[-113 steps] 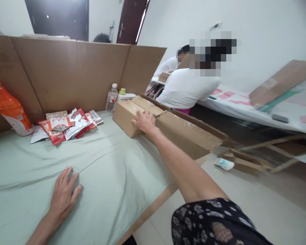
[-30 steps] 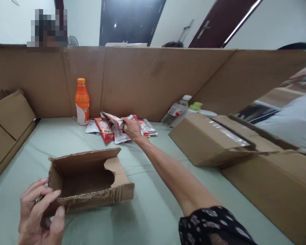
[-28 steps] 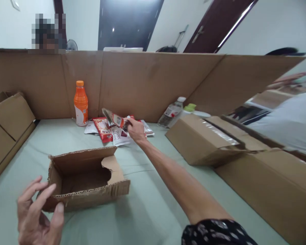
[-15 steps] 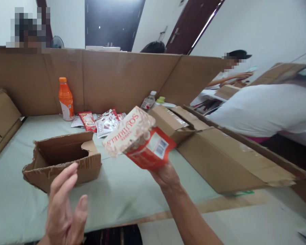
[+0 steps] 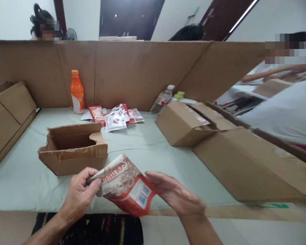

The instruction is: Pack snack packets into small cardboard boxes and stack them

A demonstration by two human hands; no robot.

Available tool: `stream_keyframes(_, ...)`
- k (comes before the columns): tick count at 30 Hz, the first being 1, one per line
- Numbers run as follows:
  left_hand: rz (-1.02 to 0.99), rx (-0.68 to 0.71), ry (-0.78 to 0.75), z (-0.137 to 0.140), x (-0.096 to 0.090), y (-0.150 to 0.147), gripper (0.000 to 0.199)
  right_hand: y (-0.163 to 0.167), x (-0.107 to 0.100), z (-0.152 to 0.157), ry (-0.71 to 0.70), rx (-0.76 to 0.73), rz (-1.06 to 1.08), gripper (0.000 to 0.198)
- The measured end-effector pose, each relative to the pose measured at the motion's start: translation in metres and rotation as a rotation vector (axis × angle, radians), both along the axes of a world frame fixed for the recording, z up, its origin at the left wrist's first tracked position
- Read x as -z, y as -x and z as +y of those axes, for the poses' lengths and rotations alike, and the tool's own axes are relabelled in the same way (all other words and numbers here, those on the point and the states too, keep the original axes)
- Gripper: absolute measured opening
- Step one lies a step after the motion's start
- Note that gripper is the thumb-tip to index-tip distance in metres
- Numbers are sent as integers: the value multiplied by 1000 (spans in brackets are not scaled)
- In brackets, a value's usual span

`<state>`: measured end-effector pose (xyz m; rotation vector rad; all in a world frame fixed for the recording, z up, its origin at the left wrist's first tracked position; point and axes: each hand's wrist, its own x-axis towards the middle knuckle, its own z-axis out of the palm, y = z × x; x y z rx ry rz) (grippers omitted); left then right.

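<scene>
A red and beige snack bag (image 5: pixel 129 187) printed "SQUIRREL", with a barcode panel, is held tilted over the table's front edge. My left hand (image 5: pixel 83 190) pinches its left end between thumb and fingers. Along the bag's right edge lies my right hand (image 5: pixel 178 194), fingers stretched out; whether it touches the bag I cannot tell. Just beyond my left hand stands an open cardboard box (image 5: pixel 79 165) with torn rims. Farther back lie several small snack packets, among them a red one (image 5: pixel 97 114) and a white one (image 5: pixel 115 119).
An orange drink bottle (image 5: pixel 77 92) stands against the cardboard partition (image 5: pixel 132 71). A clear bottle (image 5: pixel 163 100) leans at the back right, beside a green-capped bottle (image 5: pixel 179 95). Cardboard boxes flank the table, left (image 5: pixel 12 109) and right (image 5: pixel 234 163). Other people are behind the partition and at right.
The snack bag has come lower and nearer to me. My left hand has taken hold of its left end, and my right hand has opened from its grip underneath. The view has shifted.
</scene>
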<state>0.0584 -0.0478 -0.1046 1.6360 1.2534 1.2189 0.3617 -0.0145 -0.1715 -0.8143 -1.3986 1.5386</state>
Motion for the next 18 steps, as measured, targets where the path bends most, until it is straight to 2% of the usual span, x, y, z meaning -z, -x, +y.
stream_keyframes(3,169,-45,-126,-8,9,1,18,13,-24,6,-106,-170,-95,90)
stream_keyframes(6,212,-56,-193,-12,19,-1,16,41,-35,4,-124,-138,-292,77)
stream_keyframes(9,240,-53,-271,-14,29,-2,15,66,-33,-1,-4,-54,-343,63)
stream_keyframes(12,263,4,-339,-14,36,-1,16,79,-28,-5,138,-90,-292,61)
stream_keyframes(15,271,42,-399,-10,31,8,15,78,-33,-2,158,-83,-333,45)
stream_keyframes(17,302,11,-509,-3,17,23,26,69,-46,4,113,48,-368,43)
stream_keyframes(18,333,-20,-584,2,7,33,35,65,-56,8,65,173,-368,42)
